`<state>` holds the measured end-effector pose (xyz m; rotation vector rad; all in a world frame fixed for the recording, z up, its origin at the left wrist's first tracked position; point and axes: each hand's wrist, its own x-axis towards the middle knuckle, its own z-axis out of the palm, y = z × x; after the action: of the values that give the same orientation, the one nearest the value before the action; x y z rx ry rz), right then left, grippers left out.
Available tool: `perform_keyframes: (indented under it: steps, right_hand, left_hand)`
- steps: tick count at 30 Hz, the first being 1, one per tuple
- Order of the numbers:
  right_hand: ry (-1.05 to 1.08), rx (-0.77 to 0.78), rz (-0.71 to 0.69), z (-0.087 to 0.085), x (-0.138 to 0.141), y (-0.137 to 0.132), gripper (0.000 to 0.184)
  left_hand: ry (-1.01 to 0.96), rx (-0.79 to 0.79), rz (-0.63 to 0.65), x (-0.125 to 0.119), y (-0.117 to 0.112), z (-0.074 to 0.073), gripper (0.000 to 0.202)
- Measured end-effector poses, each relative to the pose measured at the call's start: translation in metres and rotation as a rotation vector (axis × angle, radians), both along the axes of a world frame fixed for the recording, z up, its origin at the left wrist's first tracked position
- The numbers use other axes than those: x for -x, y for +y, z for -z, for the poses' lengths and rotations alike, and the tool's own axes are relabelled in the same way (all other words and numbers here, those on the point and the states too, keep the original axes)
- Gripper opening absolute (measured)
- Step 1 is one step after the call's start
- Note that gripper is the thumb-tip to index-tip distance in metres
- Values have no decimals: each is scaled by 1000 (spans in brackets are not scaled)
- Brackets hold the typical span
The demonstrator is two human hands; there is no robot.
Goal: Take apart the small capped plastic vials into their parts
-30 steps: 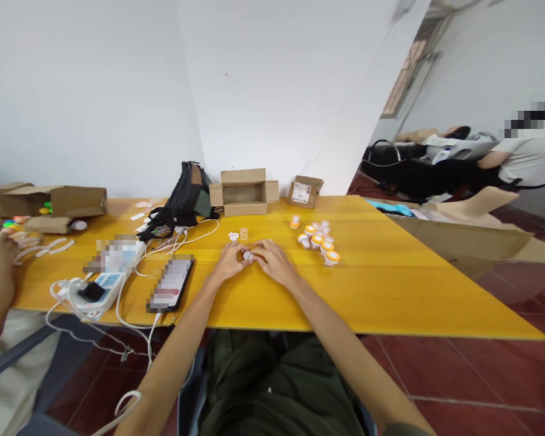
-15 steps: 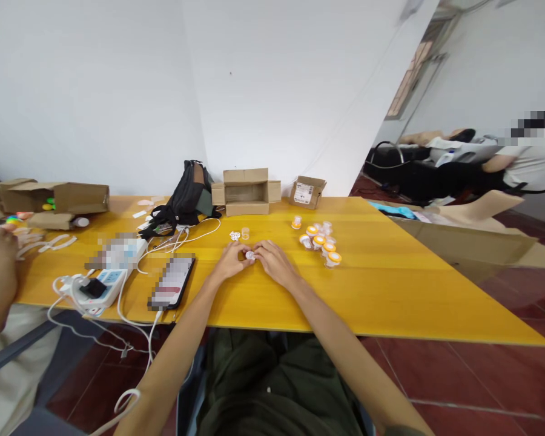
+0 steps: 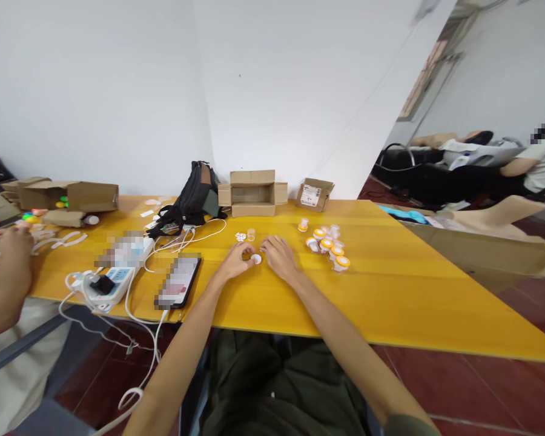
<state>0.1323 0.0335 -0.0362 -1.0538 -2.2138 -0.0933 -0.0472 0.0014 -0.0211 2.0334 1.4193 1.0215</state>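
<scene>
My left hand (image 3: 236, 261) is closed, thumb and fingers pinching a small white round piece (image 3: 256, 259) just above the yellow table. My right hand (image 3: 279, 257) is a little to the right, its fingers curled together at the tips. Whatever those fingertips may hold is too small to make out. Just beyond my hands stands a small clear cup (image 3: 251, 235), beside a little pile of white pieces (image 3: 240, 237). To the right lie several clear containers with orange rims (image 3: 326, 244), and one similar container (image 3: 303, 224) stands apart behind them.
A phone (image 3: 180, 281) and a power strip (image 3: 113, 278) with white cables lie on the left. Along the wall are a black backpack (image 3: 195, 194), an open cardboard box (image 3: 253, 209) and a smaller box (image 3: 315, 195). Another person's arm (image 3: 9, 278) rests at the far left.
My hands have moved slightly apart; before, both met at the small piece. It now stays with my left hand and shows a white round face. The view has shifted slightly left.
</scene>
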Motion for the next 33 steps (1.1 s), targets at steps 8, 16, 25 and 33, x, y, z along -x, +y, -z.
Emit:
perform_keyframes:
  steps: [8, 16, 25, 33]
  right_hand:
    - [86, 68, -72, 1, -14, -10, 20]
    - [24, 153, -117, -12, -12, -25, 15]
    - [-35, 226, -140, -19, -9, -33, 19]
    - [21, 184, -155, -10, -9, -26, 11]
  left_hand:
    - [74, -30, 36, 1, -5, -7, 7]
    - [68, 1, 69, 4, -4, -7, 5]
    - [102, -7, 86, 7, -3, -5, 5]
    - [105, -62, 118, 5, -6, -9, 13]
